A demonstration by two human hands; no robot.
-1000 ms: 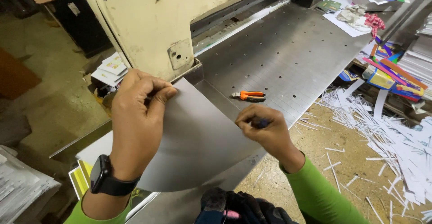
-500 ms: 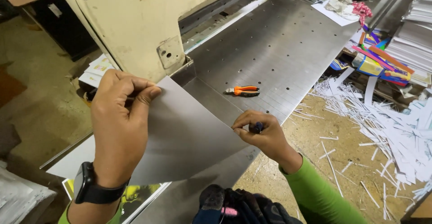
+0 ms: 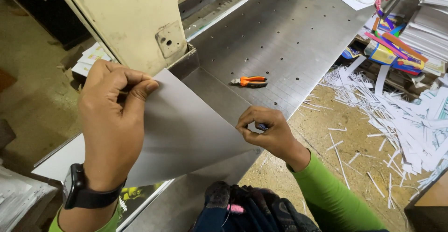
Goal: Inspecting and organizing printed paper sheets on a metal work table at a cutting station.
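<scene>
Left hand [image 3: 112, 120] pinches the grey sheet's [image 3: 186, 129] upper corner; your right hand [image 3: 266, 131] grips its right edge, sheet spanning between them.

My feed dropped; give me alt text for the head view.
Both hands hold a grey sheet over a metal machine table: left hand at its top corner, right hand at its right edge. Orange pliers lie beyond; paper strips litter the floor.

A perforated steel machine table [image 3: 289, 41] stretches beyond the hands, a cream machine housing [image 3: 126, 22] above them; the dusty floor [image 3: 354, 138] to their right carries white paper strips [image 3: 401, 115]
</scene>
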